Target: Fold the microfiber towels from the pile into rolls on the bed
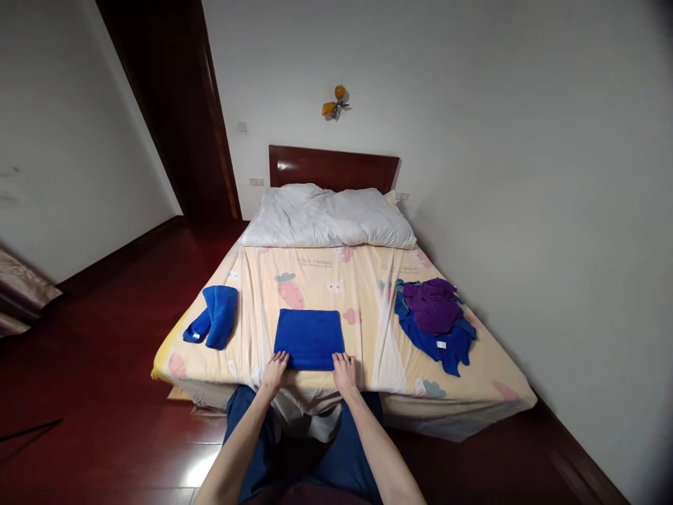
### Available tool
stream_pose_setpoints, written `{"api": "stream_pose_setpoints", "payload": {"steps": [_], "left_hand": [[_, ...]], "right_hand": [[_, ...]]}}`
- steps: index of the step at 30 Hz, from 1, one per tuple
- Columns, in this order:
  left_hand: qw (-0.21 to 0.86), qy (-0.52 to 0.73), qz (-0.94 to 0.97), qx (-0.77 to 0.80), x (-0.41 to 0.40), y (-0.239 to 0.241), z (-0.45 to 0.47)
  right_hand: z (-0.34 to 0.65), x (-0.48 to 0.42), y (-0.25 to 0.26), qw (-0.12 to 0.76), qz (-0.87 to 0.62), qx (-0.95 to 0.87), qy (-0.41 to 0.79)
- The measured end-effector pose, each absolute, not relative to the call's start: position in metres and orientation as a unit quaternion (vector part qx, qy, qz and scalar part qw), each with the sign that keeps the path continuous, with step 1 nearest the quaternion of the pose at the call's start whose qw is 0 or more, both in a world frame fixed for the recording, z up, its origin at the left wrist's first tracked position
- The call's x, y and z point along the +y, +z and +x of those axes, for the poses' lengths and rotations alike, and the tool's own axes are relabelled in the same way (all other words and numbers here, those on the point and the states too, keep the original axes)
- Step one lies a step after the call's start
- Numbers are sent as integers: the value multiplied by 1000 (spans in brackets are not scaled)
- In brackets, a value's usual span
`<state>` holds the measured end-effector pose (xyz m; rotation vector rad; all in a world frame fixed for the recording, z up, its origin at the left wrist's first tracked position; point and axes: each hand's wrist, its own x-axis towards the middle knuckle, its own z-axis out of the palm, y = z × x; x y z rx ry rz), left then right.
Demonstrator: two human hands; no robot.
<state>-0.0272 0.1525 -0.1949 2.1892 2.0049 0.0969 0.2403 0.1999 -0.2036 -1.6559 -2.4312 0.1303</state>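
The folded blue towel (309, 338) lies square in the lower middle of the frame, on the bed (362, 294) close to its foot edge. The left hand (276, 369) and the right hand (344, 370) rest at its two near corners with the fingers flat. Each grip is wide and holds nothing, and probably only presses the edge straight. Whether any fingertip goes under the hem, I cannot tell. A second blue towel (215, 317) lies at the left. At the right a purple cloth (432, 305) covers blue cloth (446, 347), so the number of pieces there is unclear.
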Motion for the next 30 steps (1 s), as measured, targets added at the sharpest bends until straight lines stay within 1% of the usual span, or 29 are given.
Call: {"api": "stream_pose_setpoints", "payload": {"steps": [5,8,12,15,18,20,26,30], "left_hand": [[103,32,736,669,145,-188,-29],[108,37,736,668,136,-191,-30],[138,79,736,658,118,-198,-34],[183,136,713,663,111,-202,-41],[233,239,668,665,111,-206,-51],[252,310,641,655,113,-211,-58],[263,433,542,670,116,-225,-66],[276,455,519,669,117,-227,-66]], "right_hand": [[256,197,-194,106,-542,-829,92],[264,188,-191,141,-546,-817,119],[280,171,-200,207,-542,-801,149],[294,167,-214,283,-556,-753,211],[301,176,-231,376,-562,-671,305],[303,183,-241,412,-549,-641,344],[309,192,-255,425,-536,-639,352],[312,191,-252,408,-532,-649,359]]}}
